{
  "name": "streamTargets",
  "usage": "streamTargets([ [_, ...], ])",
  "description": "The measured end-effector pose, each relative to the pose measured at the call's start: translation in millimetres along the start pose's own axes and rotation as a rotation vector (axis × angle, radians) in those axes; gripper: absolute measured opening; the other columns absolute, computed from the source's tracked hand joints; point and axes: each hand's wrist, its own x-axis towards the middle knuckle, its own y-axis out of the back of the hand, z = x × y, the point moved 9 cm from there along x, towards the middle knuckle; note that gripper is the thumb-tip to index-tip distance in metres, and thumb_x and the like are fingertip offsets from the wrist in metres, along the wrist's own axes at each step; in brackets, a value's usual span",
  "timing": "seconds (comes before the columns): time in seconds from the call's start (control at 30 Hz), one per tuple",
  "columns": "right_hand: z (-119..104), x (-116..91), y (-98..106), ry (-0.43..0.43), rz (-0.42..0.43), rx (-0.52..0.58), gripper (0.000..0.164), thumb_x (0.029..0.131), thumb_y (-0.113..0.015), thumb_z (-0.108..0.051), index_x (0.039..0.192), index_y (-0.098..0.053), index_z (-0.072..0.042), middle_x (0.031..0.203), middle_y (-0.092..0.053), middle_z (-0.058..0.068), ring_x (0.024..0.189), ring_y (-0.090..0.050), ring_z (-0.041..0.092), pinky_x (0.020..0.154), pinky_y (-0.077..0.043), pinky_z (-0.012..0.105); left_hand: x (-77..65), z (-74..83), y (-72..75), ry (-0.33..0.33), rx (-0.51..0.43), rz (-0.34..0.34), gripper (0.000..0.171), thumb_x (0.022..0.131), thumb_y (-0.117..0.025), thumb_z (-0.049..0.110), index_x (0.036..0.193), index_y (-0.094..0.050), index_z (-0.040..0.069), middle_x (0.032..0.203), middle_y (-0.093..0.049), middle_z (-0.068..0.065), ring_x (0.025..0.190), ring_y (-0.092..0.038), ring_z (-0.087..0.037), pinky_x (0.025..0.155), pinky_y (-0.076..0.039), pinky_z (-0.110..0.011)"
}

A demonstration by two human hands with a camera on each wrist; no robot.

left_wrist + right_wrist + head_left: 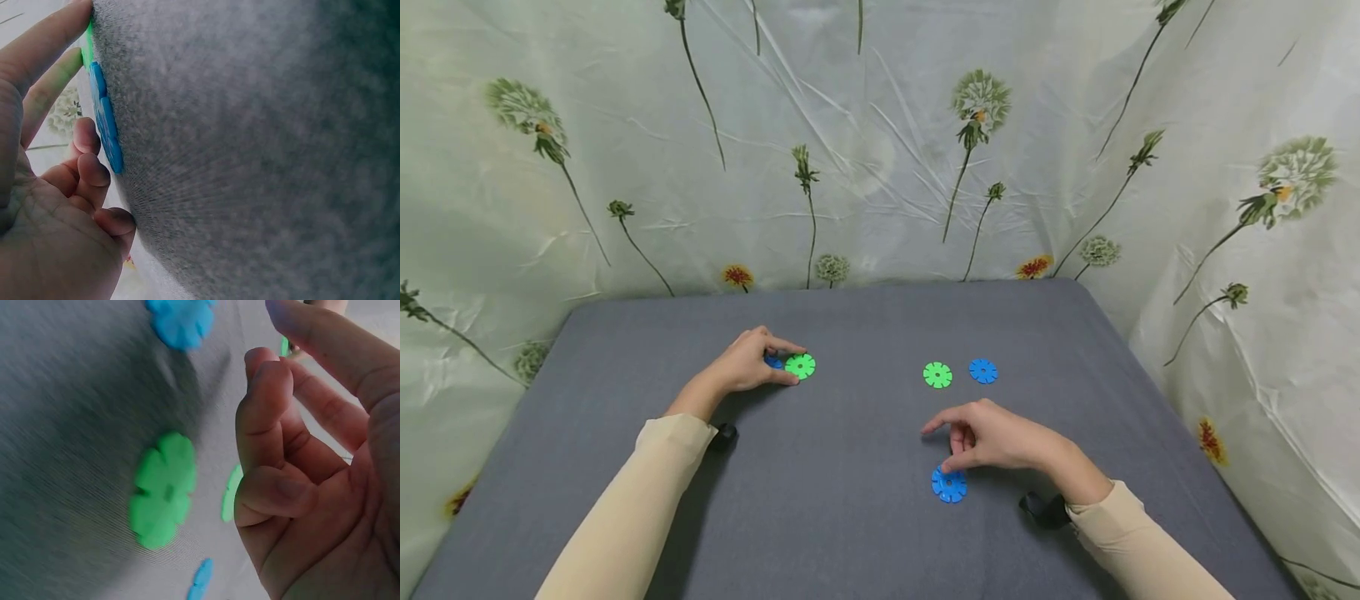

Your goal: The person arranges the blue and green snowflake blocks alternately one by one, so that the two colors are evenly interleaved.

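My left hand [747,362] pinches a green notched disc [801,367] by opposite edges, thumb on the near side and index finger on the far side. Partly covered by that hand, a blue flower-shaped disc [105,115] lies on the grey cloth. My right hand [1003,435] holds nothing; its index finger reaches leftward and the other fingers curl loosely. In the head view its thumb overlaps a blue disc [950,486]. Another green disc [164,490], seen in the right wrist view, is hidden beneath this hand in the head view.
Farther back on the grey-covered table [857,500] lie a green disc [937,375] and, to its right, a blue disc [983,371]. A pale curtain [880,125] with dandelion prints hangs behind the table's far edge and along the sides.
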Motion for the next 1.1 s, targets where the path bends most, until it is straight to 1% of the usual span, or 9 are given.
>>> streamTargets([
  [0.13, 5, -7, -11, -0.02, 0.01, 0.012, 0.046, 0.09, -0.089, -0.021, 0.132, -0.074, -0.011, 0.075, -0.065, -0.011, 0.062, -0.055, 0.0, 0.062, -0.049, 0.02, -0.4, 0.5, 0.9, 0.003, 0.006, -0.003, 0.052, 0.089, -0.091, 0.036, 0.137, -0.077, 0.025, 0.112, -0.056, -0.013, 0.1, -0.044, -0.027, 0.083, -0.035, -0.039],
  [0.33, 8, -16, -20, -0.017, 0.029, 0.01, 0.047, 0.088, -0.091, -0.021, 0.131, -0.074, -0.015, 0.072, -0.06, -0.012, 0.062, -0.054, -0.001, 0.064, -0.051, 0.021, 0.1, 0.5, 0.6, 0.0, 0.012, -0.003, 0.052, 0.089, -0.091, 0.036, 0.138, -0.077, 0.025, 0.112, -0.057, -0.012, 0.099, -0.045, -0.027, 0.083, -0.034, -0.039],
  [0.57, 12, -19, -25, 0.0, 0.058, -0.012, 0.046, 0.087, -0.091, -0.018, 0.13, -0.074, -0.016, 0.068, -0.054, -0.015, 0.062, -0.051, -0.004, 0.068, -0.051, 0.021, 0.3, 0.2, 0.4, -0.01, 0.012, 0.003, 0.052, 0.089, -0.091, 0.035, 0.138, -0.077, 0.024, 0.109, -0.056, -0.012, 0.096, -0.044, -0.026, 0.081, -0.034, -0.038],
  [0.73, 12, -19, -26, 0.026, 0.073, -0.022, 0.042, 0.087, -0.091, -0.016, 0.127, -0.075, -0.016, 0.067, -0.053, -0.015, 0.061, -0.049, -0.005, 0.067, -0.051, 0.02, -0.4, -0.8, 1.2, -0.008, 0.016, 0.012, 0.052, 0.089, -0.091, 0.034, 0.137, -0.077, 0.024, 0.105, -0.056, -0.011, 0.093, -0.043, -0.025, 0.079, -0.033, -0.039],
  [0.87, 13, -20, -27, 0.032, 0.071, -0.009, 0.041, 0.089, -0.09, -0.018, 0.127, -0.076, -0.017, 0.067, -0.053, -0.014, 0.061, -0.049, -0.004, 0.065, -0.05, 0.02, -0.4, -0.9, 0.7, -0.006, 0.007, 0.007, 0.052, 0.089, -0.091, 0.034, 0.138, -0.077, 0.024, 0.105, -0.056, -0.011, 0.092, -0.042, -0.025, 0.079, -0.032, -0.039],
  [0.97, 13, -22, -28, 0.034, 0.063, 0.011, 0.043, 0.088, -0.091, -0.018, 0.128, -0.075, -0.017, 0.068, -0.053, -0.014, 0.062, -0.049, -0.004, 0.065, -0.05, 0.02, -0.3, -0.7, 0.5, -0.002, 0.0, 0.003, 0.052, 0.089, -0.091, 0.034, 0.138, -0.077, 0.024, 0.105, -0.056, -0.011, 0.092, -0.043, -0.025, 0.079, -0.033, -0.038],
  [1.1, 15, -23, -30, 0.03, 0.051, 0.042, 0.047, 0.086, -0.092, -0.015, 0.13, -0.075, -0.017, 0.068, -0.054, -0.013, 0.062, -0.051, -0.004, 0.065, -0.051, 0.02, -0.2, -0.4, 1.0, 0.0, -0.003, 0.005, 0.052, 0.088, -0.091, 0.033, 0.138, -0.077, 0.025, 0.105, -0.057, -0.011, 0.092, -0.044, -0.025, 0.079, -0.034, -0.038],
])
